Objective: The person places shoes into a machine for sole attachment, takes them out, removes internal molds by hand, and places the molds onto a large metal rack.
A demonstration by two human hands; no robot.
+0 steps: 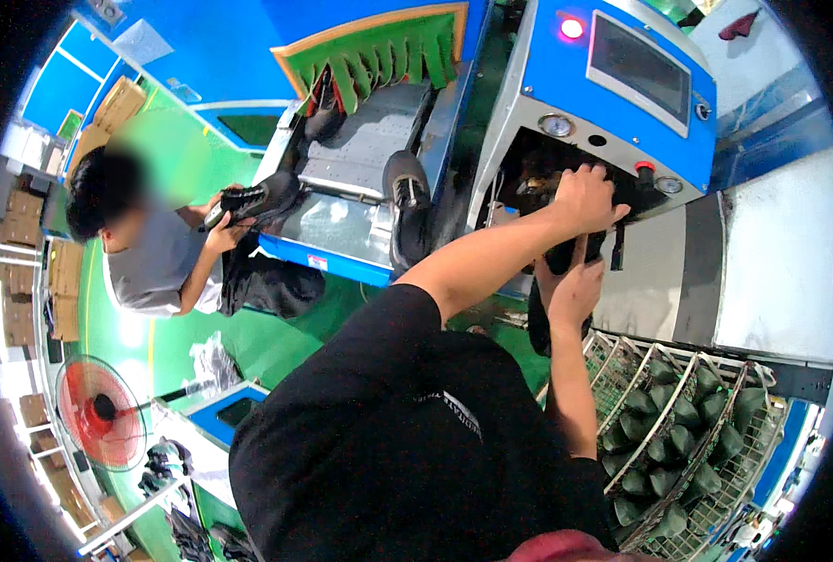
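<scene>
Both my hands are at the recess in the front of a blue and white machine (613, 84). My left hand (587, 199) is closed, its fingers bent over the top of a dark item that looks like a black shoe (563, 257). Just below, my right hand (574, 292) is closed round the lower part of it, thumb pointing up. My hands and the recess's shadow hide much of its outline. To the left, a black shoe (407, 192) rests at the end of a conveyor (356, 150), and another dark shoe (324, 122) lies near the green strip curtain.
At left, a seated person (159, 262) holds a black shoe (238, 201). A wire rack (623, 393) with dark green shoe lasts (665, 421) stands close by my right arm. A red fan (104, 412) is at lower left. A red button (644, 169) and gauges edge the machine's recess.
</scene>
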